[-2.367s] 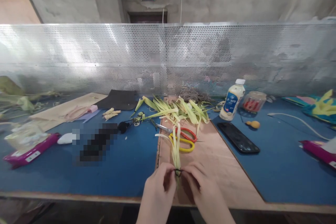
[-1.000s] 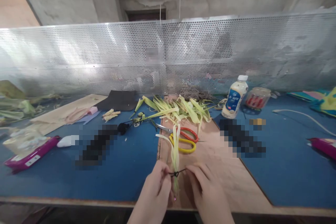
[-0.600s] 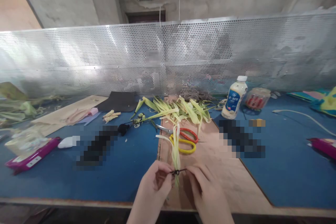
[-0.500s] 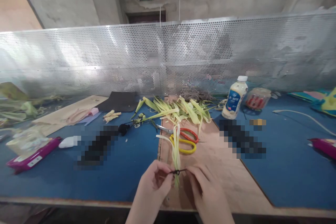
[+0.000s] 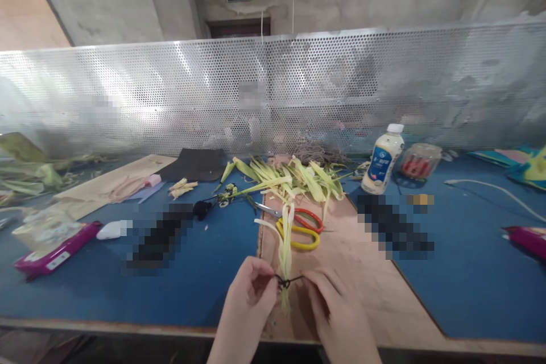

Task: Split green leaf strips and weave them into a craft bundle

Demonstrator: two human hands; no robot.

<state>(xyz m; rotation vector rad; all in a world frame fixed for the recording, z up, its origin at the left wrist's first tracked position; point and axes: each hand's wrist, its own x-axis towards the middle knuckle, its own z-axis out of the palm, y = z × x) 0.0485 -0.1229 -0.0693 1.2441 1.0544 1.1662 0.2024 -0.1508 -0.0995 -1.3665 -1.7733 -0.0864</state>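
A bundle of pale corn husk strips (image 5: 285,250) lies on the wooden board, its lower end toward me. Black string (image 5: 285,282) is looped and knotted around that lower end. On the left of the knot, my left hand (image 5: 253,290) pinches the string between thumb and fingers. My right hand (image 5: 330,298) grips the other string end, drawn out to the right. Just beyond the bundle rest scissors (image 5: 305,239) with one red and one yellow handle loop; the strips partly cover them.
Loose corn husks (image 5: 294,176) are heaped at the board's far end. A white-capped bottle (image 5: 384,159) and a clear jar (image 5: 420,161) stand at the right back. Left are a purple packet (image 5: 60,256), black sheet (image 5: 194,165) and black string ball (image 5: 201,209). A perforated metal screen (image 5: 319,85) rises behind.
The loop of string left of the knot shows larger now, and the knot sits slightly lower and more to the left. My right hand is almost unmoved.
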